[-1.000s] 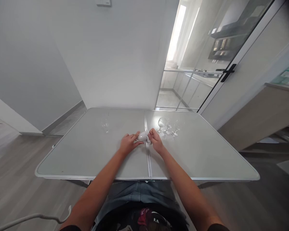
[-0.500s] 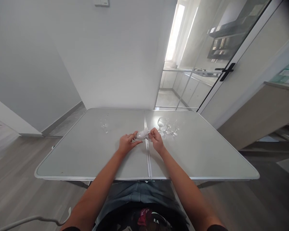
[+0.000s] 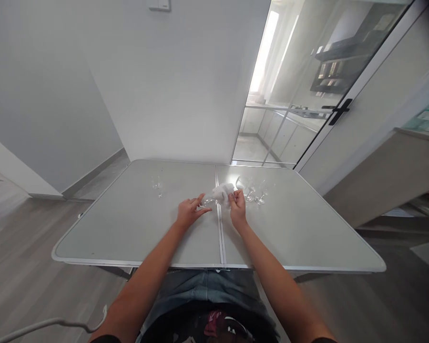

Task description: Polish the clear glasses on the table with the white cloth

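My left hand (image 3: 188, 212) grips a clear glass (image 3: 206, 200) by one end, thumb and fingers around it. It lies sideways above the table's middle seam and looks like a stemmed glass, though its far part is covered. A crumpled white cloth or tissue (image 3: 223, 192) is at its right end, pinched in my right hand (image 3: 238, 209), whose fingers are closed. Just beyond my right hand stand several clear stemmed glasses (image 3: 260, 198).
The grey table (image 3: 300, 233) has a pale metal rim and a seam down its middle. Another clear glass (image 3: 158, 186) stands at its back left. A wall (image 3: 178, 105) and a glazed door (image 3: 271, 128) rise behind. A white cable (image 3: 53, 323) runs at lower left.
My right hand has moved slightly right with the white cloth, which now looks more spread out. More of the glass shows beside my left hand, which has stayed nearly still.
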### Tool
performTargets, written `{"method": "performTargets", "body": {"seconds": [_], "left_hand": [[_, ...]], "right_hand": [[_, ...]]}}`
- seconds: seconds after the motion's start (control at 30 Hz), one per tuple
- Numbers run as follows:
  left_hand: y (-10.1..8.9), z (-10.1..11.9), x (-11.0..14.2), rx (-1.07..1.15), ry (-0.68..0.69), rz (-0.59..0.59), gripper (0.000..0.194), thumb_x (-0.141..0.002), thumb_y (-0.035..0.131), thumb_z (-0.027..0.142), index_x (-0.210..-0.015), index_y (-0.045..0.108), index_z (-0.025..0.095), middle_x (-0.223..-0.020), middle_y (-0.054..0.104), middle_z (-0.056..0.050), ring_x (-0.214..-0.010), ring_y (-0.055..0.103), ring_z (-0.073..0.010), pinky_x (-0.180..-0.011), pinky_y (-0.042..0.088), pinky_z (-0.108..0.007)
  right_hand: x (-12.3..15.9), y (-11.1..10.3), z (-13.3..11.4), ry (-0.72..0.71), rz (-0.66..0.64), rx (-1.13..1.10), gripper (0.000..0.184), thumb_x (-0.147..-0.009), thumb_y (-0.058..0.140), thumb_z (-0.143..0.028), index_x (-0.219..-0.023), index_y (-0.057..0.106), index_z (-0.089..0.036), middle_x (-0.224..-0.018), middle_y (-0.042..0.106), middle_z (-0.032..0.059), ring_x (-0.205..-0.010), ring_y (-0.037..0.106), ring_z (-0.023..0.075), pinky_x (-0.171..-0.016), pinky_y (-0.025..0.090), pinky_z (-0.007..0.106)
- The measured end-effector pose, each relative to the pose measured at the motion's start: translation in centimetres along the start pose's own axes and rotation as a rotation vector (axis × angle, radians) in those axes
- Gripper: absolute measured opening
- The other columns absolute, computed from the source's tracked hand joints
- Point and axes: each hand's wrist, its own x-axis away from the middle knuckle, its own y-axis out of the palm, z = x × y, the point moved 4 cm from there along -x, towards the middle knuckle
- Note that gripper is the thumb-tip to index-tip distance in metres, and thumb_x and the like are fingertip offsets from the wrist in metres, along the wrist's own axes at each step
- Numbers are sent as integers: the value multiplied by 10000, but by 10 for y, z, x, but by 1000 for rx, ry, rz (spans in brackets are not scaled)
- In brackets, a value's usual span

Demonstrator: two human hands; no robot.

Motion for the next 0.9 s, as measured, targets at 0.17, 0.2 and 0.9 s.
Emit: {"method": "performTargets", "body": {"seconds": [0.17,0.2,0.9], "left_hand": [[5,9,3,42,109,-132,681,-828,583,718,-1273,656,208,-760,748,-53,-647,673,-173,-634,419,-263],[5,9,4,34,117,-141,679,-827,586,717,-1268,657,206,-752,748,-54,-650,676,-178,-631,419,-266],[2,17,4,-65,148,-100,611,-890,542,665,-1296,656,222,-706,712,-68,-618,625,-177,-626,378,-296]], "right_hand": [[14,11,-6,-122,-220,119,313,-939,541,-439,-769,366,-243,-699,310,-42,-628,301,144,-620,293,295],[15,11,-7,-145,-246,142,305,-934,547,-436,-769,378,-242,-699,332,-38,-635,321,147,-631,299,300],[-1,12,1,96,-311,8,285,-885,551,-401,-771,338,-251,-697,346,-43,-620,325,140,-565,289,261]]}}
